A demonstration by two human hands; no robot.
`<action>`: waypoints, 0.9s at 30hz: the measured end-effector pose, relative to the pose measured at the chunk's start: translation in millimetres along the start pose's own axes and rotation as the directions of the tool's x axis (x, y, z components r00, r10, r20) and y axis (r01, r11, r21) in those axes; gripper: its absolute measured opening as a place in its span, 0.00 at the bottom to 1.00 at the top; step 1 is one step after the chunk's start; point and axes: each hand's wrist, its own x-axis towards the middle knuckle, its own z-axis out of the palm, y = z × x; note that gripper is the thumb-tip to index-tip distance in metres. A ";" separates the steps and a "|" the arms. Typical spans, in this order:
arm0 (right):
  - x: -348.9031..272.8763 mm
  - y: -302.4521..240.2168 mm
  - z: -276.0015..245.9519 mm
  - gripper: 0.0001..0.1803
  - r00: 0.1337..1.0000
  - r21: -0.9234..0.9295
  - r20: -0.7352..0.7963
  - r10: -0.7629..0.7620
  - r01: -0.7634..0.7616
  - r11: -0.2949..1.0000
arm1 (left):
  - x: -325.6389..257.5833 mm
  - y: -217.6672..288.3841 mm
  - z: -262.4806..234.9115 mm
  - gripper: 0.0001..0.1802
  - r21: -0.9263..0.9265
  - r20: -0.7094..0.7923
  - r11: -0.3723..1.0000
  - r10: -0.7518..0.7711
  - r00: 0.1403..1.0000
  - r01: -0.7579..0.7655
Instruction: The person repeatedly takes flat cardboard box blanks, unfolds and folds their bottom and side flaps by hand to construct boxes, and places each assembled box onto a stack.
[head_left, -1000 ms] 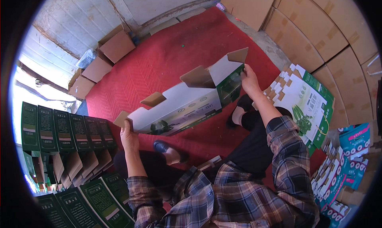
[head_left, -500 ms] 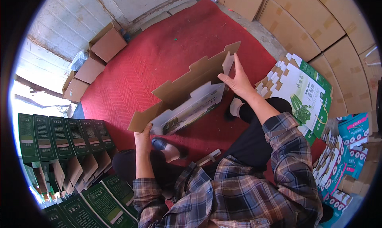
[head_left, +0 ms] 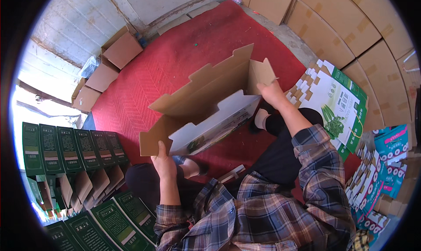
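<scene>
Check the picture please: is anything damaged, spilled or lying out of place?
Nothing stands out. Both hands, left and right, hold a half-folded printed carton over the red carpet. Flat printed cartons lie stacked at the right, green boxes lined up at the left.

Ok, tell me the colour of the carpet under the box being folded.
Red, with a faint zigzag weave; the carpet shows best in the head view, beyond the carton.

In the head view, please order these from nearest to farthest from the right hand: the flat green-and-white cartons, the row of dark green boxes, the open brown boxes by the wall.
From the right hand:
1. Flat green-and-white cartons, just to its right on the floor.
2. Open brown boxes, far left along the wall, across the red carpet.
3. Dark green boxes, lower left, beyond the left hand.
</scene>
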 end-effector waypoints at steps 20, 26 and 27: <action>-26.9 -9.0 -2.7 0.25 0.919 0.272 0.318 0.232 -0.323 0.906 | 45.9 62.6 59.6 0.39 0.679 0.502 0.244 0.533 0.681 -0.692; -24.2 11.3 -12.2 0.24 0.898 0.340 0.346 0.271 -0.389 0.856 | 59.9 67.1 53.8 0.42 0.702 0.697 0.011 0.193 0.691 -0.712; -23.3 11.2 -13.5 0.24 0.898 0.342 0.344 0.274 -0.392 0.854 | 56.1 66.7 53.7 0.42 0.674 0.707 0.105 0.198 0.679 -0.731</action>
